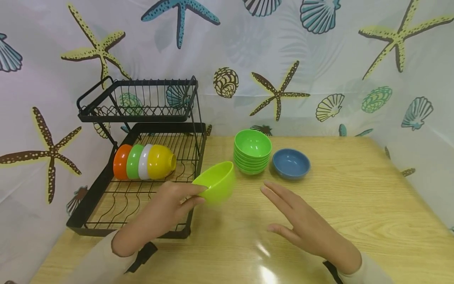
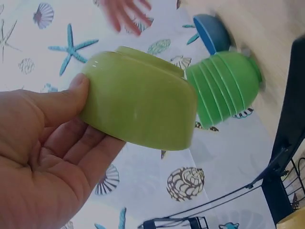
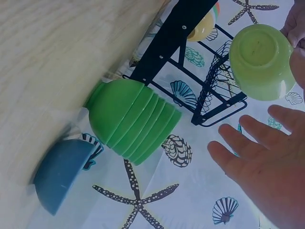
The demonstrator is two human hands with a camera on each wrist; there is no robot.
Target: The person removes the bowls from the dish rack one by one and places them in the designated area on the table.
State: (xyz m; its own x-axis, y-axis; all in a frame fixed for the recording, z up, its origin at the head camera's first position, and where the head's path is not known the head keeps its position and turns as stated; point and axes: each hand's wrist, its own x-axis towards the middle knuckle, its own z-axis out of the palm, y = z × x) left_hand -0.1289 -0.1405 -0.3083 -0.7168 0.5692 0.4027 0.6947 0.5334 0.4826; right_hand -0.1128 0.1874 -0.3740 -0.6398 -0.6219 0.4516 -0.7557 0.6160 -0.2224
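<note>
A lime-green bowl (image 1: 220,186) is tilted in the air near the rack's right edge. My left hand (image 1: 170,203) pinches its rim between thumb and fingers; in the left wrist view the bowl (image 2: 143,102) shows its outer side and foot. My right hand (image 1: 301,225) is apart from it, fingers extended and holding nothing. Beyond the hands stands a stack of several green bowls (image 1: 252,152), with a blue bowl (image 1: 291,163) just to its right.
A black two-tier dish rack (image 1: 129,207) stands on the left. On its lower tier, orange (image 1: 121,161), green (image 1: 133,162), white (image 1: 143,162) and yellow (image 1: 159,161) bowls stand on their sides in a row. The wooden table (image 1: 354,189) meets a patterned curtain (image 1: 319,63) behind.
</note>
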